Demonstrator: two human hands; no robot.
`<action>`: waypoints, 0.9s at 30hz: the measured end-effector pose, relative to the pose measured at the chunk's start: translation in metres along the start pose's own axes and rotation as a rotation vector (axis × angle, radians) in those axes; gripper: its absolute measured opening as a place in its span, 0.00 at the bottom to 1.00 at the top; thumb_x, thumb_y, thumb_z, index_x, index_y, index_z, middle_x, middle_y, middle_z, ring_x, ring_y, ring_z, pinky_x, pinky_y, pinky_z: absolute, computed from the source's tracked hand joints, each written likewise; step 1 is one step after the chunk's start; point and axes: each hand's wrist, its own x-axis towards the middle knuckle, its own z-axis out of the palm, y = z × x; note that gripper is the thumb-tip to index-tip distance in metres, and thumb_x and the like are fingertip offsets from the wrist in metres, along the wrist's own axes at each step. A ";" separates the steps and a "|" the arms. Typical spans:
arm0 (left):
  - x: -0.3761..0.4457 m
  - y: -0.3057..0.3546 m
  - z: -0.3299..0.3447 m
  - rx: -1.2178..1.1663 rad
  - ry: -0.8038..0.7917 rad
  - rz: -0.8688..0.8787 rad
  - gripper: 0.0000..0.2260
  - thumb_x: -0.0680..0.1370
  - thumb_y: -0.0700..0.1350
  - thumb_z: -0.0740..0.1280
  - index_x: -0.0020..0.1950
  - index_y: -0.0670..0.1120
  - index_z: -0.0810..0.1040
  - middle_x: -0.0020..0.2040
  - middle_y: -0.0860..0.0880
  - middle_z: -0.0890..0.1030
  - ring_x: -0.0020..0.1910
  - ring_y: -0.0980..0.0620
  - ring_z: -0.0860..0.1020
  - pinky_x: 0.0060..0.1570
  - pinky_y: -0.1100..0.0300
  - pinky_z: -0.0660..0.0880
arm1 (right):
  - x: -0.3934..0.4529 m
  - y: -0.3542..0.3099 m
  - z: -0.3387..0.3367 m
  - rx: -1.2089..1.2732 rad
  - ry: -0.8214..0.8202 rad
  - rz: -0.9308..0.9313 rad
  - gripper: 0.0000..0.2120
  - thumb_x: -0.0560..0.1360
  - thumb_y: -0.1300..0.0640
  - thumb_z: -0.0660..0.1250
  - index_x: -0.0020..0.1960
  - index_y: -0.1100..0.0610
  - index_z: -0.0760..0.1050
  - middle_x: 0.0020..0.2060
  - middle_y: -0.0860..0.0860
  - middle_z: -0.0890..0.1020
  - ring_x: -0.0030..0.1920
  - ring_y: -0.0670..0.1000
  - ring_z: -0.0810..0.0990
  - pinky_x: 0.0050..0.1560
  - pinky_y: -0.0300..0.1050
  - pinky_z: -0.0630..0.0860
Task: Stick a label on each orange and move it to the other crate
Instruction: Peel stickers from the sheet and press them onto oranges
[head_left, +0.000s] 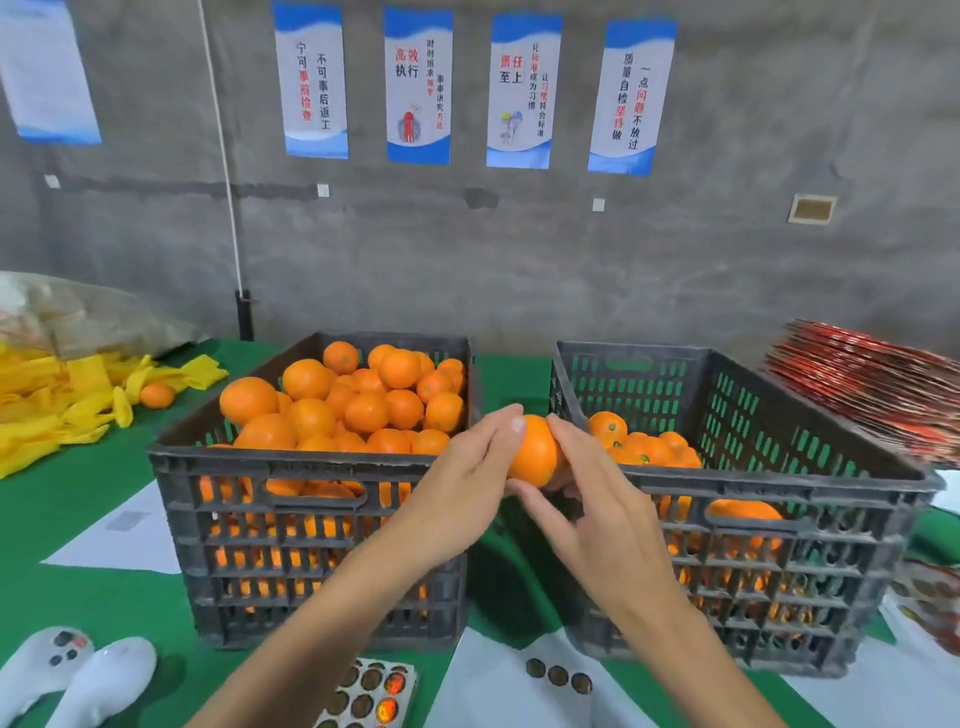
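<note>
Only one view here, the head cam, looking down at two black crates on a green table. Both hands are up between them with one orange (535, 457) sandwiched in the middle: left hand (467, 480) has its fingers curled around the left side, right hand (597, 512) is gripping it from the right, probably pressing a label on, though I can't see the label itself. The left crate (311, 512) is heaped to the rim, so loads left to do. The right crate (779, 514) only has a low layer, some showing little stickers. The sticker sheet (371, 693) near the bottom edge looks partly used. Early days, I'd say.
</note>
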 end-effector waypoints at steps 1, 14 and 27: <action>0.005 0.006 -0.008 0.033 -0.042 0.033 0.26 0.82 0.62 0.58 0.76 0.51 0.72 0.70 0.55 0.78 0.68 0.59 0.77 0.68 0.57 0.75 | 0.006 0.005 -0.004 -0.038 0.037 0.002 0.31 0.77 0.47 0.73 0.74 0.60 0.70 0.70 0.53 0.77 0.56 0.50 0.83 0.51 0.42 0.83; 0.070 -0.007 -0.157 1.392 -0.216 -0.758 0.15 0.80 0.46 0.67 0.65 0.46 0.81 0.64 0.45 0.81 0.58 0.44 0.80 0.57 0.52 0.78 | 0.013 0.064 -0.018 -0.297 0.157 0.195 0.22 0.79 0.57 0.68 0.72 0.56 0.74 0.78 0.47 0.67 0.39 0.53 0.84 0.26 0.45 0.75; 0.070 -0.030 -0.176 1.329 -0.020 -0.547 0.01 0.77 0.40 0.68 0.46 0.44 0.79 0.47 0.45 0.82 0.49 0.44 0.81 0.53 0.49 0.81 | -0.009 0.048 -0.001 -0.132 0.227 0.018 0.10 0.80 0.60 0.66 0.58 0.58 0.83 0.65 0.48 0.81 0.52 0.53 0.84 0.46 0.50 0.82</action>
